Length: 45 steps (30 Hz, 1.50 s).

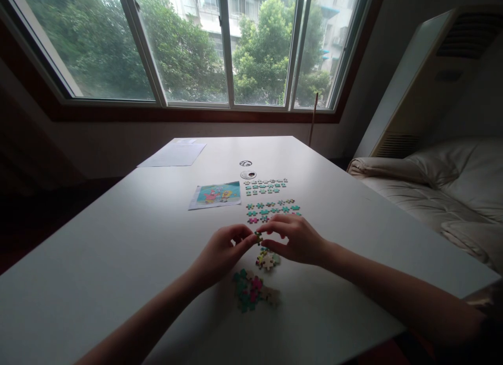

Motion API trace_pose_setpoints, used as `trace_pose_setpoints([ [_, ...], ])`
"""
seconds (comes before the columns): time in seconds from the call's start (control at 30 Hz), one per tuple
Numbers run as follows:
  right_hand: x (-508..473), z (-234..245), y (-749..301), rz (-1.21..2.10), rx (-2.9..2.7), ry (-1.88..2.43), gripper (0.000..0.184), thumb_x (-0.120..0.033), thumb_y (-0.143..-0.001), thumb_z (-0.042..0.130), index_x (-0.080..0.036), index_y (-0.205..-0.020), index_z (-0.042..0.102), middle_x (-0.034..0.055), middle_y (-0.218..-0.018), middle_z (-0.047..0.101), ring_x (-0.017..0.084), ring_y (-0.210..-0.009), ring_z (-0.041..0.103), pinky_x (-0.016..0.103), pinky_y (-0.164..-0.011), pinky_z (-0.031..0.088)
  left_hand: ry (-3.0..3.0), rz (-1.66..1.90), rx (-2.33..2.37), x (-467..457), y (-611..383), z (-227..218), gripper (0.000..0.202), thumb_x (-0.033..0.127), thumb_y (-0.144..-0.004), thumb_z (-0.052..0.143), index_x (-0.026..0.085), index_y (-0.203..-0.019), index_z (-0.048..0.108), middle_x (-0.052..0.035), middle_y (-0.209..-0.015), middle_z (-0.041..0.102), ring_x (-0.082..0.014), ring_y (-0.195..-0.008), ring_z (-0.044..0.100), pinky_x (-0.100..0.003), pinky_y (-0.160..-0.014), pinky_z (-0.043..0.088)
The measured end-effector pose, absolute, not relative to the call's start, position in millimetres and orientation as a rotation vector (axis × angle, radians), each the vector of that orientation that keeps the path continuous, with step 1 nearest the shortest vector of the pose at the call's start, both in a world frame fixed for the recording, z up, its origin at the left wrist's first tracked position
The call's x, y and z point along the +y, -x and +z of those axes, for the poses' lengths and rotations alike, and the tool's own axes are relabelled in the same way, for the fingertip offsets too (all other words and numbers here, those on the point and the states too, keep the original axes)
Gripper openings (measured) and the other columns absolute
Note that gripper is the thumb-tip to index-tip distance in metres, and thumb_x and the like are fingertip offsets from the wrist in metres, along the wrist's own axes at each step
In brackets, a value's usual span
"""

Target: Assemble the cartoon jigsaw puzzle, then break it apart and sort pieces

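Above the middle of the white table, my left hand [230, 245] is closed, pinching a small yellow-green jigsaw puzzle piece [258, 238] between thumb and fingers. My right hand [293, 237] comes in from the other side, thumb and index finger apart around that piece. Its index fingertip is at the piece's top edge; whether it touches cannot be made out. Just below the hands lies a small pile of yellow and pale puzzle pieces [268, 260]. Nearer to me is another heap of green, pink and tan puzzle pieces [249, 290]. Rows of puzzle pieces [267, 188] lie beyond my right hand.
A colourful cartoon picture sheet [220, 193] lies left of the rows. Two round, silvery items [248, 174] sit behind them. White papers [173, 153] rest at the table's [118, 249] far left corner. A pale sofa [404, 197] stands to the right, a window beyond.
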State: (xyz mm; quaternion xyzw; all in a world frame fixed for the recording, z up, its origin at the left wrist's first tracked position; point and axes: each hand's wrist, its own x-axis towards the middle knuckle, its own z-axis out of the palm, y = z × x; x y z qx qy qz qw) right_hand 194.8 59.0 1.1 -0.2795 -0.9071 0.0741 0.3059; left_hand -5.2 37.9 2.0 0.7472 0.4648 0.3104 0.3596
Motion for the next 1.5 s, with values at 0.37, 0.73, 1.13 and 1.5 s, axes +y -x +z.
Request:
trace_pose_setpoints([
  [0.37, 70.7, 10.9, -207.6, -0.098, -2.249, 0.744, 0.020, -0.032, -0.081, 0.054, -0.020, -0.095, 0.062, 0.0006, -0.074, 0.064, 0.009, -0.062, 0.055, 0.024, -0.062, 0.040, -2.182, 0.719, 1.230, 31.9, 3.0, 2.0, 0.017, 0.028, -0.082, 0.048, 0.018, -0.084, 0.062, -0.0005, -0.074, 0.057, -0.0113, -0.062, 0.049, -0.023, -0.059, 0.040],
  [0.73, 81.4, 22.0, -222.5, -0.233, -2.013, 0.821, 0.021, -0.030, -0.078, 0.058, -0.019, -0.095, 0.064, -0.0001, -0.072, 0.063, 0.007, -0.051, 0.048, 0.023, -0.056, 0.041, -2.360, 0.619, 1.169, 28.2, -5.4, -13.7, 0.017, 0.027, -0.074, 0.061, 0.022, -0.090, 0.065, -0.0051, -0.091, 0.057, -0.0192, -0.085, 0.053, -0.032, -0.077, 0.043],
  [1.13, 83.2, 18.0, -221.6, -0.246, -2.045, 0.848, 0.022, -0.034, -0.081, 0.054, -0.021, -0.095, 0.064, 0.0004, -0.073, 0.065, 0.008, -0.054, 0.052, 0.022, -0.058, 0.041, -2.412, 0.600, 1.211, 27.2, -7.5, -16.1, 0.018, 0.029, -0.070, 0.065, 0.023, -0.086, 0.065, -0.0035, -0.088, 0.058, -0.0196, -0.084, 0.052, -0.031, -0.075, 0.043],
  [1.5, 82.0, 18.9, -219.9, -0.227, -2.095, 0.879, 0.021, -0.034, -0.081, 0.053, -0.018, -0.091, 0.064, -0.0014, -0.064, 0.064, 0.007, -0.050, 0.050, 0.022, -0.059, 0.039, -2.408, 0.582, 1.225, 26.6, -8.5, -14.8, 0.014, 0.025, -0.071, 0.063, 0.023, -0.084, 0.065, -0.0024, -0.085, 0.060, -0.0188, -0.082, 0.052, -0.030, -0.074, 0.043],
])
